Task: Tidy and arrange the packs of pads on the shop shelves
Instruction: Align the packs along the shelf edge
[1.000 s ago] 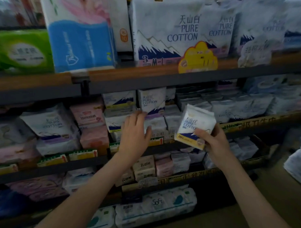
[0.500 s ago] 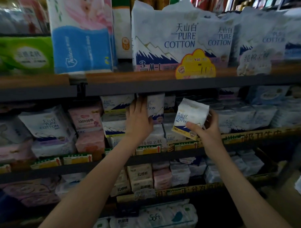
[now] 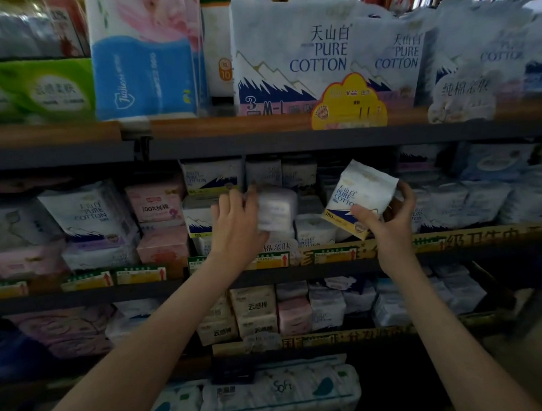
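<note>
Your left hand (image 3: pixel 238 225) is at the middle shelf (image 3: pixel 449 257). Its fingers are curled over the left side of a pale lilac pack (image 3: pixel 277 209), with the thumb beneath it. The pack is blurred, and I cannot tell whether it rests on the stacked packs below or hangs clear of them. It sits near the middle of the shelf, just behind the front edge with its row of price labels (image 3: pixel 140 275).

Your right hand (image 3: pixel 387 229) holds a white Pure Cotton pack (image 3: pixel 363 196) in front of the same shelf, to the right of the lilac one and apart from it. Your thumb lies across the yellow band at its lower corner and your fingers wrap round the far right side. The pack is tilted, its top leaning right.

Left of your left hand, pink packs (image 3: pixel 156 203) stand stacked. On the top shelf (image 3: pixel 230 125), large Pure Cotton packs (image 3: pixel 289 51) stand upright behind a yellow price tag (image 3: pixel 347 102), with a blue tissue pack (image 3: pixel 142 74) to their left.
</note>
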{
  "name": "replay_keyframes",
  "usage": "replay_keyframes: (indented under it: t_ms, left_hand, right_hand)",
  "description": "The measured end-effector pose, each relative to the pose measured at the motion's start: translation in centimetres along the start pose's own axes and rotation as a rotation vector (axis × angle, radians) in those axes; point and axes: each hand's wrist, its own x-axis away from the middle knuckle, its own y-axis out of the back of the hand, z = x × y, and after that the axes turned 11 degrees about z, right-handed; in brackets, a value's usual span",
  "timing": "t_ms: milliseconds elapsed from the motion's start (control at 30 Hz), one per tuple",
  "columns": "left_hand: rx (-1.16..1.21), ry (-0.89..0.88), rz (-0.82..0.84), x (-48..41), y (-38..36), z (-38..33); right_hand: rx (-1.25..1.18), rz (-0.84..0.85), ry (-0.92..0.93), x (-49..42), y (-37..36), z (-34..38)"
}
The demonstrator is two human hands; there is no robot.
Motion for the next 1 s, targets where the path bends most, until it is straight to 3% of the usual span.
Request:
replay_keyframes:
  t_ms: [133,267,367,633,867,1000]
  left_hand:
    - [0.004,-0.020,-0.033,1.0,-0.4,1.5]
    - [0.330,-0.134,-0.082,2.5,1.1,2.6]
    - [0.636,0.042,-0.106,4.3,3.4,4.2]
    - [0.963,0.387,-0.314,6.9,5.4,9.0]
    - [1.049,0.489,-0.271,7.1,4.5,9.8]
    - [1.100,0.494,-0.272,6.1,4.6,9.2]
  right_hand:
    - [0.001,0.010,0.006,0.2,-0.3,-0.1]
    - [0.037,0.035,0.028,0.5,-0.9,-0.3]
    - [0.108,0.082,0.044,0.3,-1.6,-0.4]
    - [0.155,0.165,-0.111,-2.4,-4.9,-0.6]
    - [0.577,0.192,-0.144,-4.3,-7.8,-1.1]
    - [1.354,0.211,0.101,-4.5,-8.1,-2.3]
